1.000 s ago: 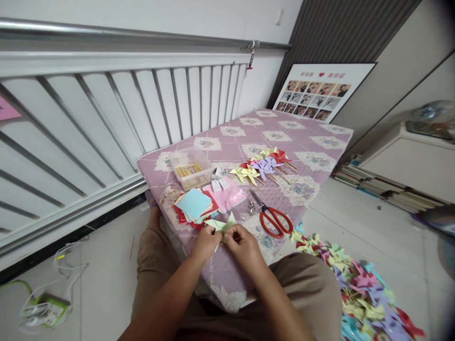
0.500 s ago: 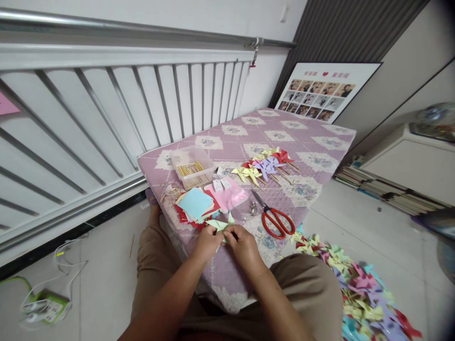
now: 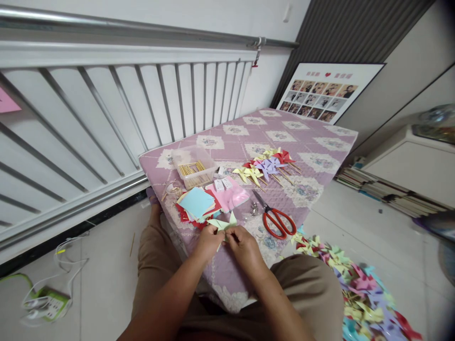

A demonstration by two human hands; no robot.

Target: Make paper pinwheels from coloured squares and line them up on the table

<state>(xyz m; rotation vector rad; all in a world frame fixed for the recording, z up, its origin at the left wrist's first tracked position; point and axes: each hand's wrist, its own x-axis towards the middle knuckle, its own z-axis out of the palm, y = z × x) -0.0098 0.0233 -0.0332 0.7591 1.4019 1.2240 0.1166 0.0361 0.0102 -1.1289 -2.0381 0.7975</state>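
A pale green paper pinwheel (image 3: 222,224) is pinched between my two hands at the near edge of the table. My left hand (image 3: 209,242) is closed on its left side, and my right hand (image 3: 243,244) is closed on the right side with the fingers drawn together. Its centre is hidden behind my fingers. Just beyond lies a stack of coloured paper squares (image 3: 196,203), light blue on top. Orange-handled scissors (image 3: 278,222) rest to the right, beside a small clump of metal pins (image 3: 254,209). A pink packet (image 3: 232,195) lies behind my hands.
A clear plastic box (image 3: 195,166) holds short wooden sticks. Finished pinwheels (image 3: 267,166) lie farther back on the patterned tablecloth (image 3: 302,137). Many more pinwheels (image 3: 366,289) heap on the floor at right. A green power strip (image 3: 53,303) and cables lie at left.
Both hands stay on the green pinwheel with barely any movement of the fingers. The whole view has shifted slightly.
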